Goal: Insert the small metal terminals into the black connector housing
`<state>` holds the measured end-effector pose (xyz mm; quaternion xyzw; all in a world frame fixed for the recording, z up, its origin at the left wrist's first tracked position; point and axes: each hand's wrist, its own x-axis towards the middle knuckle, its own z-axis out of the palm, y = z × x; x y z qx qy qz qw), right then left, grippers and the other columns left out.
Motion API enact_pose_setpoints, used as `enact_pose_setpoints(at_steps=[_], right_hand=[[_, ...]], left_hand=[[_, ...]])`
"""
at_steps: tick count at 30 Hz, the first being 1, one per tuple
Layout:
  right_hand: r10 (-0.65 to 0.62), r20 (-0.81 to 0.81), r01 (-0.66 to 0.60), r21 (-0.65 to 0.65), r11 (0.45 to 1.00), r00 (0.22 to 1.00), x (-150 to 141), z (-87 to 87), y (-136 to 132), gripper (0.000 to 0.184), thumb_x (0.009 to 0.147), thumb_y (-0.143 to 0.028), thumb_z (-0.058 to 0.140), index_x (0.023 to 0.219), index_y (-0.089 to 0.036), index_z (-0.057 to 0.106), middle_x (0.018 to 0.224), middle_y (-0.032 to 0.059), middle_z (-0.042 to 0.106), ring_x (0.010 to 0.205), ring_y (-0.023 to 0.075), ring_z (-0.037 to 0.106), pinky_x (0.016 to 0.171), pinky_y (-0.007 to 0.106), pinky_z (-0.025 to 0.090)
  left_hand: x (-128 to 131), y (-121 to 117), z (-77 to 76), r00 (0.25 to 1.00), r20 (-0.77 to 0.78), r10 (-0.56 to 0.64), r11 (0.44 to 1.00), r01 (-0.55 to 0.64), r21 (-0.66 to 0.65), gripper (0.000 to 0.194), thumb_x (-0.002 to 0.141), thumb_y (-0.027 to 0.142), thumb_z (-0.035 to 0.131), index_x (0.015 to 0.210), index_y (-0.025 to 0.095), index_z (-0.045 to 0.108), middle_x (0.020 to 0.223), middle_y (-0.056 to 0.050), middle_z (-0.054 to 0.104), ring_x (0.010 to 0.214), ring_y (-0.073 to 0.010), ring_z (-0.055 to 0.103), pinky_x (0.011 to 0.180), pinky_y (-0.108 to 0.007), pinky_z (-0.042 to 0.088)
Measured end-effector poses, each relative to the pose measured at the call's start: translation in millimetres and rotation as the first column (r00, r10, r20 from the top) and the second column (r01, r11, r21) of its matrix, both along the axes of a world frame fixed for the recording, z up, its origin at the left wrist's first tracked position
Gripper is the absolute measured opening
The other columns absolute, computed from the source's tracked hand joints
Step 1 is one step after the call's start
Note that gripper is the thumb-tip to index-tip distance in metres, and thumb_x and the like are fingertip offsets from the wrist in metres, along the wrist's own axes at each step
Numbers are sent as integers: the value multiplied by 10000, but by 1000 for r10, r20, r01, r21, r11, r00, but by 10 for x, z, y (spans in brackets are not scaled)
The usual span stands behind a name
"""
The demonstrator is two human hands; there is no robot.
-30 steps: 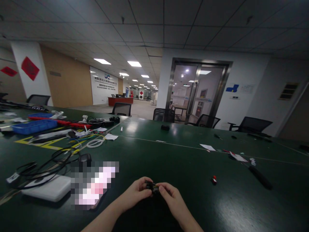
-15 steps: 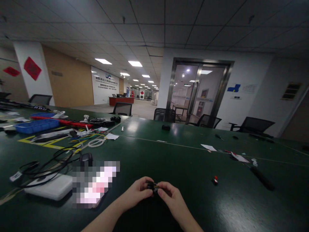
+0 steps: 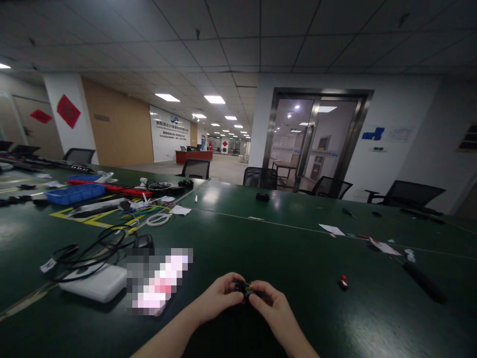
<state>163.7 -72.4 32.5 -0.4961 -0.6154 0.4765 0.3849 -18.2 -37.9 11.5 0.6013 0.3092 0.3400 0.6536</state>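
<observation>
Just above the near part of the green table [image 3: 223, 248], my left hand [image 3: 220, 297] and my right hand [image 3: 273, 302] meet around a small black part [image 3: 244, 288]. Thumbs and fingers of both hands pinch it from either side. Fingertips cover much of it, so its exact kind cannot be made out; a yellowish bit shows near the right fingertips. To the left of my left hand lies a phone-like slab [image 3: 164, 283], blurred by blocks. A small red and white object [image 3: 343, 282] rests on the table to the right of my right hand.
At the left are a white box [image 3: 95, 282] with a black cable [image 3: 108, 248] on it, blue trays [image 3: 76, 194] and a white coil [image 3: 158, 219]. A black-handled tool [image 3: 423, 281] and paper [image 3: 331, 229] lie at the right. Chairs stand beyond the far edge.
The whole view has shifted, with the scene and both hands sitting slightly further right in the picture. Both hands keep their pinch on the small black part.
</observation>
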Motion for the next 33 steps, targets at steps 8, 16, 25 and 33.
enact_pose_setpoints(at_steps=[8, 16, 25, 33], right_hand=[[10, -30, -12, -82, 997, 1000, 4, -3, -7, 271, 708, -417, 592, 876, -206, 612, 944, 37, 621, 924, 235, 563, 803, 357, 430], [23, -144, -35, -81, 996, 989, 72, -116, 78, 541, 655, -457, 646, 1116, -222, 488, 1077, 65, 595, 1019, 241, 549, 875, 358, 407], [-8, -157, -7, -96, 995, 988, 154, -346, 300, 572, 567, -464, 703, 1057, -207, 555, 1068, 81, 618, 1067, 278, 530, 888, 361, 422], [52, -93, -62, -111, 992, 994, 182, -324, 337, 530, 607, -405, 676, 1077, -202, 541, 1114, 76, 596, 1113, 271, 496, 940, 365, 387]], left_hand=[[4, 10, -7, 999, 34, 4, 1000, -3, -7, 294, 722, 182, 628, 995, 171, 518, 756, 23, 585, 696, -111, 544, 633, -217, 368], [13, 79, -90, 998, 48, 34, 999, -34, -4, 311, 718, 217, 638, 1000, 189, 511, 833, 1, 604, 779, -145, 561, 712, -258, 394], [4, 134, -100, 996, 27, 84, 995, -86, 49, 287, 724, 211, 627, 999, 183, 550, 878, 1, 572, 765, -126, 530, 693, -249, 396], [-32, 89, 30, 996, -72, 52, 990, -42, 137, 339, 726, 214, 617, 1045, 175, 509, 934, -30, 577, 860, -173, 540, 767, -300, 406]])
